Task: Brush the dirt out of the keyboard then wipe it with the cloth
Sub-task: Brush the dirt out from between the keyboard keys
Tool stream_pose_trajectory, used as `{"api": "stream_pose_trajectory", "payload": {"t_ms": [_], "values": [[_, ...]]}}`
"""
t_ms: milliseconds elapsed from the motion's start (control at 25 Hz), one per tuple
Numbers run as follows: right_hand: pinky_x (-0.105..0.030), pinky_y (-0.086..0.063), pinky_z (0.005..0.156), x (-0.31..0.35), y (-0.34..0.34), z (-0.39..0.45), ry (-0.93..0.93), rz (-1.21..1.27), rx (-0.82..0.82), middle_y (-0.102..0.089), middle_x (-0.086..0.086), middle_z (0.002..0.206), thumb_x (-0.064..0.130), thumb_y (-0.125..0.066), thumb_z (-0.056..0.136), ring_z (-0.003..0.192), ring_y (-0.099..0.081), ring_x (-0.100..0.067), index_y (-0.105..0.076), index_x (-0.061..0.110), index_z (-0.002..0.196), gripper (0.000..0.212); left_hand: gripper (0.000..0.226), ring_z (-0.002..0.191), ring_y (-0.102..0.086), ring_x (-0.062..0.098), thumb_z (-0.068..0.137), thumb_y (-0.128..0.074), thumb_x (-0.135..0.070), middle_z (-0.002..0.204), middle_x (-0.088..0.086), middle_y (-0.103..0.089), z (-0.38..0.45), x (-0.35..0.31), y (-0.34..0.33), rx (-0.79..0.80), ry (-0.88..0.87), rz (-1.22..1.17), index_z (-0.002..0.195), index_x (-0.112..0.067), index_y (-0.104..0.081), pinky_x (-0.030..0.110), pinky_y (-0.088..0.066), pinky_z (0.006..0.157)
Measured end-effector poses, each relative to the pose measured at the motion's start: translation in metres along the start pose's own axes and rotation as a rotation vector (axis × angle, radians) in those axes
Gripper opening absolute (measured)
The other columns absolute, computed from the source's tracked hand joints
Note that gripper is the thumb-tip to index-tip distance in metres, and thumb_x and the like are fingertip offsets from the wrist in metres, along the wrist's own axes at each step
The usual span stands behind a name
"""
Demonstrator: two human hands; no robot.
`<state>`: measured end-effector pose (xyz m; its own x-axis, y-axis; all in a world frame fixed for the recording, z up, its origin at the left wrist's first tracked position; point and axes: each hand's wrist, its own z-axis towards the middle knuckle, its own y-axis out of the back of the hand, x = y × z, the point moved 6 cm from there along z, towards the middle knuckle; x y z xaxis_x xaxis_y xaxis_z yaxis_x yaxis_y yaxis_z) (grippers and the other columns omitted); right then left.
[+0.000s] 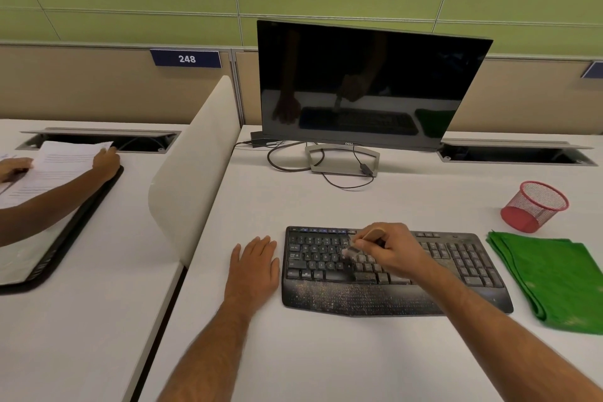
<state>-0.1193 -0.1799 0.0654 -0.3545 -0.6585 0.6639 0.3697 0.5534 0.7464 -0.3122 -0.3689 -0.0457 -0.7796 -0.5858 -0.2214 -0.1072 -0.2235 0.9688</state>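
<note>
Head view: the left hand (253, 266) is laid flat on the worktop (326, 352), touching the dusty keyboard (391, 274), likely steadying it. The brush (354, 250) is pinched by the right hand (390, 251) over the middle keys. The cloth (551, 281) waits at right.

White desk (326, 352) carries everything I'm seeing. Black keyboard (391, 281) sits near centre, wrist rest speckled with dirt. Left hand (254, 266) lies flat on the desk just left of it. Folded green cloth (551, 281) just right of the keyboard. Red mesh cup (535, 206) beyond the cloth. Far centre: monitor stand (342, 160), loose cables (293, 163) around it.
</note>
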Motion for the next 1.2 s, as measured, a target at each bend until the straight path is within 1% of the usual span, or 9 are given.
{"api": "stream_pose_trajectory", "payload": {"t_ms": [200, 360, 480, 560, 720, 840, 960, 1080, 1200], "values": [[-0.013, -0.044, 0.070, 0.004, -0.017, -0.001, 0.049, -0.089, 0.184, -0.071, 0.010, 0.082, 0.022, -0.066, 0.091, 0.077, -0.063, 0.000, -0.074, 0.019, 0.086, 0.010, 0.042, 0.100, -0.066, 0.024, 0.088, -0.038, -0.034, 0.108, 0.001, -0.070, 0.007, -0.005, 0.009, -0.067, -0.060, 0.000, 0.106, -0.017, -0.071, 0.045, -0.053, 0.085], [-0.017, -0.049, 0.071, -0.001, -0.010, 0.005, 0.048, -0.042, 0.073, -0.071, 0.013, 0.087, 0.024, -0.066, 0.091, 0.079, -0.063, 0.000, -0.076, 0.022, 0.090, 0.010, 0.040, 0.096, -0.064, 0.023, 0.086, -0.039, -0.033, 0.107, 0.000, -0.068, 0.009, -0.004, 0.009, -0.106, -0.086, 0.018, 0.104, -0.019, -0.071, 0.041, -0.051, 0.081], [-0.022, -0.052, 0.077, -0.003, -0.017, 0.006, 0.036, -0.079, 0.153, -0.071, 0.013, 0.088, 0.025, -0.066, 0.091, 0.083, -0.063, 0.000, -0.075, 0.023, 0.093, 0.010, 0.038, 0.095, -0.061, 0.022, 0.086, -0.039, -0.033, 0.109, -0.003, -0.067, 0.013, -0.004, 0.007, -0.108, -0.086, 0.019, 0.105, -0.022, -0.070, 0.041, -0.048, 0.079], [-0.017, -0.050, 0.070, -0.002, -0.015, 0.009, 0.028, -0.043, 0.153, -0.072, 0.009, 0.084, 0.021, -0.066, 0.091, 0.077, -0.064, 0.000, -0.076, 0.019, 0.087, 0.010, 0.037, 0.093, -0.059, 0.021, 0.088, -0.037, -0.033, 0.109, -0.005, -0.066, 0.019, -0.006, 0.006, -0.111, -0.089, 0.018, 0.105, -0.025, -0.069, 0.040, -0.047, 0.078], [-0.007, -0.040, 0.061, -0.003, -0.001, 0.022, 0.049, -0.096, -0.004, -0.074, 0.015, 0.091, 0.028, -0.066, 0.092, 0.071, -0.061, 0.008, -0.078, 0.022, 0.092, 0.013, 0.051, 0.116, -0.055, 0.020, 0.094, -0.023, -0.038, 0.127, -0.006, -0.062, 0.029, -0.005, -0.003, -0.050, -0.067, -0.025, 0.121, -0.028, -0.064, 0.041, -0.040, 0.097], [-0.010, -0.044, 0.066, -0.002, -0.003, 0.030, 0.062, -0.165, -0.022, -0.074, 0.015, 0.095, 0.035, -0.064, 0.093, 0.072, -0.061, 0.004, -0.077, 0.023, 0.097, 0.018, 0.070, 0.146, -0.030, 0.016, 0.093, -0.004, -0.046, 0.154, -0.006, -0.041, 0.029, -0.002, -0.011, 0.038, -0.052, -0.050, 0.147, -0.030, -0.045, 0.042, -0.017, 0.120], [-0.027, -0.052, 0.082, -0.001, -0.011, 0.036, 0.044, -0.189, 0.068, -0.074, 0.009, 0.098, 0.031, -0.063, 0.093, 0.085, -0.064, -0.006, -0.075, 0.021, 0.100, 0.017, 0.077, 0.152, -0.009, 0.013, 0.089, 0.008, -0.050, 0.162, -0.010, -0.024, 0.028, -0.004, -0.011, 0.093, -0.059, -0.051, 0.155, -0.033, -0.027, 0.040, 0.003, 0.123], [-0.023, -0.049, 0.077, -0.004, -0.010, 0.042, -0.021, -0.155, 0.136, -0.072, 0.009, 0.089, 0.028, -0.065, 0.092, 0.083, -0.062, -0.006, -0.075, 0.019, 0.095, 0.013, 0.076, 0.153, -0.003, 0.011, 0.088, 0.011, -0.050, 0.164, -0.012, -0.017, 0.029, -0.004, -0.012, 0.118, -0.058, -0.024, 0.157, -0.036, -0.019, 0.040, 0.007, 0.122], [-0.021, -0.049, 0.077, -0.003, -0.002, 0.047, -0.008, -0.131, 0.068, -0.070, 0.013, 0.087, 0.028, -0.066, 0.092, 0.083, -0.063, -0.005, -0.075, 0.019, 0.094, 0.013, 0.075, 0.152, -0.003, 0.010, 0.089, 0.010, -0.050, 0.164, -0.012, -0.018, 0.030, -0.003, -0.012, 0.122, -0.052, -0.029, 0.157, -0.036, -0.019, 0.039, 0.008, 0.122]]}}
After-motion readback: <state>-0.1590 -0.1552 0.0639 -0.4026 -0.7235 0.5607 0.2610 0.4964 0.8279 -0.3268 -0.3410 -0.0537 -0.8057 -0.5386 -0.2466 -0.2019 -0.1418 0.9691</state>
